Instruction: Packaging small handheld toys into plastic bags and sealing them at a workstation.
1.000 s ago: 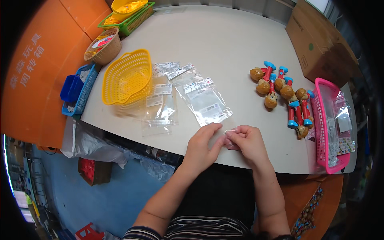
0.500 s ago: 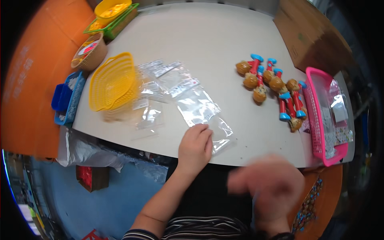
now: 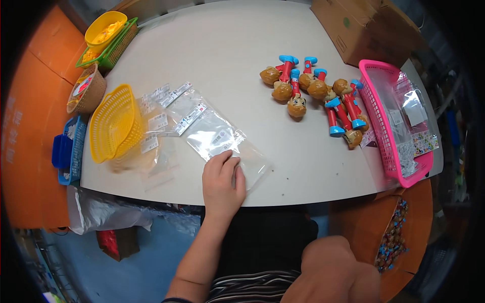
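Pressing flat on a clear bag (image 3: 227,144), the left hand (image 3: 222,182) lies open beside yellow basket (image 3: 113,123).

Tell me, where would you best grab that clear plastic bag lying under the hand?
Probably by the free corner of the clear plastic bag nearest the table's front edge, coming from the right. It lies flat, and the left hand presses its near-left end, so only an edge can be pinched.
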Demonstrator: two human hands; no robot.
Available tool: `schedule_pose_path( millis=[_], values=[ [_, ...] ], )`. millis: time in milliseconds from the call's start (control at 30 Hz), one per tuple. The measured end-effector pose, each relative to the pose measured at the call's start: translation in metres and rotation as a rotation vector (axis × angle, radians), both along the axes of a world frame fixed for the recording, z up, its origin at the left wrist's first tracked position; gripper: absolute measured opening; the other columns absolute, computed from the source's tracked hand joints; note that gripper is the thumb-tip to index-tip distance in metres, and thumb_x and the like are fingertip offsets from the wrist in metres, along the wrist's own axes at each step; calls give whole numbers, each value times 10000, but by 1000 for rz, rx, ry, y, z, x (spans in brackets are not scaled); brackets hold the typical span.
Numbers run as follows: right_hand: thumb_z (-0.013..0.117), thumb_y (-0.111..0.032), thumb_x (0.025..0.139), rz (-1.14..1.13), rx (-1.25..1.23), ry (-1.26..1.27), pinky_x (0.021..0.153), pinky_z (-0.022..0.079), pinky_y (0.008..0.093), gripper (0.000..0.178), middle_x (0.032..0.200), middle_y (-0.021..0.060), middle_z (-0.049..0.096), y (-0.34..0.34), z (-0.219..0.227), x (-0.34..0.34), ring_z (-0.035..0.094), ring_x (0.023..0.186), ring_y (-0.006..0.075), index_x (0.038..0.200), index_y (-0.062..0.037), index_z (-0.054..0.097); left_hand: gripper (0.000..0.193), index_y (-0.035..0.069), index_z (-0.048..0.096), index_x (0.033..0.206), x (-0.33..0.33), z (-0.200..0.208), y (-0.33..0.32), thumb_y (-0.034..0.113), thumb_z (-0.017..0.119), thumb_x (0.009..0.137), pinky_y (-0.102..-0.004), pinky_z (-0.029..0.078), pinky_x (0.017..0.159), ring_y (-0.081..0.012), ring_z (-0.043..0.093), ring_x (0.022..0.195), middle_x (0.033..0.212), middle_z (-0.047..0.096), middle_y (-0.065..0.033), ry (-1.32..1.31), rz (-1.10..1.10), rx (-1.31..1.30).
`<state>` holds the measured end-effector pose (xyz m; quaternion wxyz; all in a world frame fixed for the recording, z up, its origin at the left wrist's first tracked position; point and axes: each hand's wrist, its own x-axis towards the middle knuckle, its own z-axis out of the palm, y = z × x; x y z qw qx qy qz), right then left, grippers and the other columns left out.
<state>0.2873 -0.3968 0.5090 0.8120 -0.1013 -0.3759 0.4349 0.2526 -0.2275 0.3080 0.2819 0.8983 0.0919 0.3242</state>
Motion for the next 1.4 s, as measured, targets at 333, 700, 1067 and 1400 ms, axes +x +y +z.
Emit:
schedule_pose_path(
  millis=[333, 700, 1067, 1400],
  values=[
    [632, -36, 904, -38, 84, 151, 723, 549, 321, 153, 893, 236, 661, -3, -15, -1, 662, 782, 296, 843, 90, 691, 208, -9, 636, 973, 4, 2, -1, 7, 646, 765, -419, 484, 860, -350, 594, 982, 1082, 617, -161, -11, 11, 37],
    [593, 59, 857, -1343, -935, -1402, 750, 508, 300, 187, 999, 125, 673, -3, -82, 127, 661, 854, 239, 1030, 5, 641, 200, -1, 642, 971, -4, 2, 4, 23, 649, 772, -415, 481, 879, -346, 593, 1006, 1086, 622, -155, 8, 27, 7],
    [651, 55, 759, -1061, -1119, -2106, 1106, 307, 554, 339, 1267, 66, 578, 15, -149, 219, 415, 1316, 276, 1073, -72, 632, 181, -1, 648, 945, -5, 2, 4, 34, 663, 768, -407, 477, 884, -336, 594, 1009, 1078, 631, -148, 12, 10, -39],
    [582, -149, 957, -430, -1289, -588, 626, 395, 187, 224, 807, -14, 576, -18, -108, 87, 509, 715, 36, 1120, 3, 596, 168, 16, 607, 894, -4, 6, 7, 10, 685, 746, -405, 467, 829, -317, 596, 925, 1014, 620, -130, 23, 57, -142]
  ],
)
